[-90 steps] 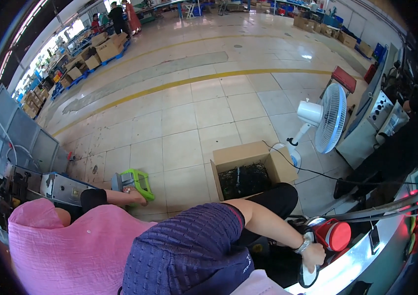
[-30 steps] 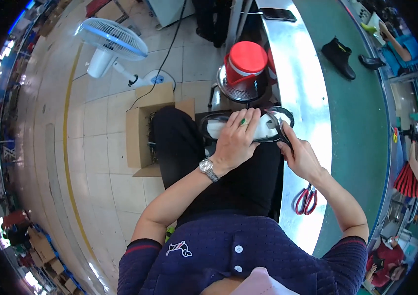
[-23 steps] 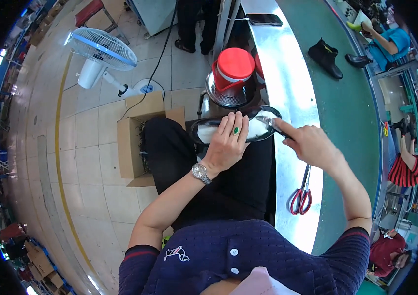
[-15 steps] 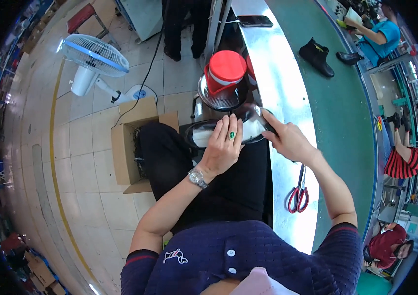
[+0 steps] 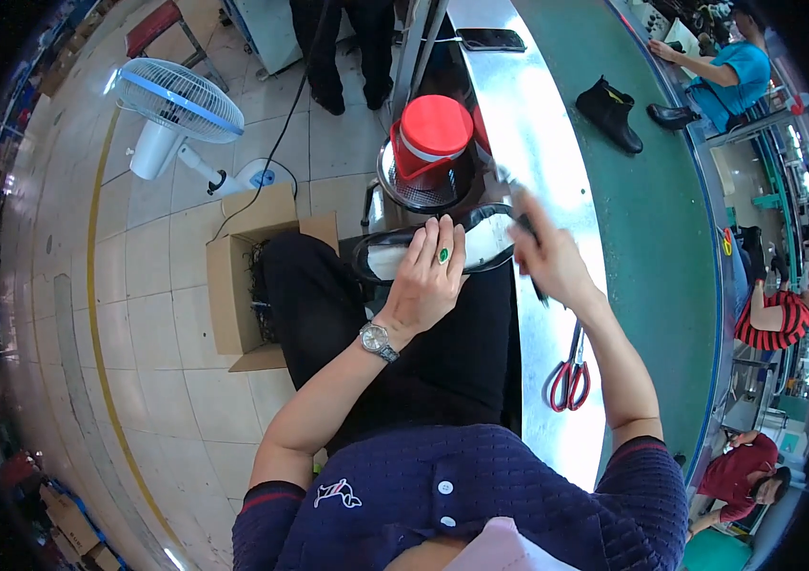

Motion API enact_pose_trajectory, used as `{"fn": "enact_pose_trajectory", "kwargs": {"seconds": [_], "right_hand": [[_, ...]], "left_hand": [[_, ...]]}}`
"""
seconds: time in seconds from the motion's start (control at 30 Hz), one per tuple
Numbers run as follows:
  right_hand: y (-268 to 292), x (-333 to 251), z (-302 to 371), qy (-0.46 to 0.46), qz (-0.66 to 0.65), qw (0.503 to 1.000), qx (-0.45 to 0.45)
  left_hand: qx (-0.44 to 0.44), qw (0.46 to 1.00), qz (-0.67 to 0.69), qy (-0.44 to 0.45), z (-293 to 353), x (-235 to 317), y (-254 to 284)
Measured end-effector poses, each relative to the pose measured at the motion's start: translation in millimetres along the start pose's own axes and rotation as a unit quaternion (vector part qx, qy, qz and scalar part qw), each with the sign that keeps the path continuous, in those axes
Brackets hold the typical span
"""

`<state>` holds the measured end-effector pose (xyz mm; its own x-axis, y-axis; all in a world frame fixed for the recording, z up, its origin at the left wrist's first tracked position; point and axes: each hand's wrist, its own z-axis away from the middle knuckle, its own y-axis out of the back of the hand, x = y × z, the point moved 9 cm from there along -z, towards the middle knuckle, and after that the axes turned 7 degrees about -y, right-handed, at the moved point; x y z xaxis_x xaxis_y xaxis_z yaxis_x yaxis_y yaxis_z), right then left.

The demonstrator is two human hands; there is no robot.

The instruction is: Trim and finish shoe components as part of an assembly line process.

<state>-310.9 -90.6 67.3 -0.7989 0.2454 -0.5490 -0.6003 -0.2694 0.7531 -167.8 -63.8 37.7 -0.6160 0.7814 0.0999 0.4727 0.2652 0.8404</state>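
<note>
Factory floor tiles and a long steel bench (image 5: 557, 190) frame a seated worker in a dark knitted top, seen from above. Nearest the worker, red-handled scissors (image 5: 568, 373) lie on the bench, just right of the lap. The left hand (image 5: 426, 282), wearing a green ring and a wristwatch, lies spread over a shoe (image 5: 443, 249) with a black upper and pale insole, fingers curled around its side to hold it across the lap at the bench edge. The right hand (image 5: 542, 259) is closed around a thin dark tool (image 5: 522, 226), gripping it just beside the shoe's toe end. Beyond the shoe, a red container (image 5: 431, 135) stands on a round metal stand. To the left, an open cardboard box (image 5: 250, 276) sits on the floor, with a white floor fan (image 5: 174, 107) past it. Farther along, a black boot (image 5: 611, 112) rests on a green conveyor belt (image 5: 671, 219), where other people sit.
</note>
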Motion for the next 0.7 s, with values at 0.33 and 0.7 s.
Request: {"fn": "enact_pose_trajectory", "kwargs": {"seconds": [0.33, 0.7], "right_hand": [[11.6, 9.2, -3.7, -0.03, -0.082, 0.994, 0.072], [-14.5, -25.0, 2.7, 0.054, 0.137, 0.989, 0.02]], "left_hand": [[0.001, 1.0, 0.012, 0.013, -0.9, -3.0, 0.4], [0.0, 1.0, 0.011, 0.006, -0.7, -2.8, -1.0]]}}
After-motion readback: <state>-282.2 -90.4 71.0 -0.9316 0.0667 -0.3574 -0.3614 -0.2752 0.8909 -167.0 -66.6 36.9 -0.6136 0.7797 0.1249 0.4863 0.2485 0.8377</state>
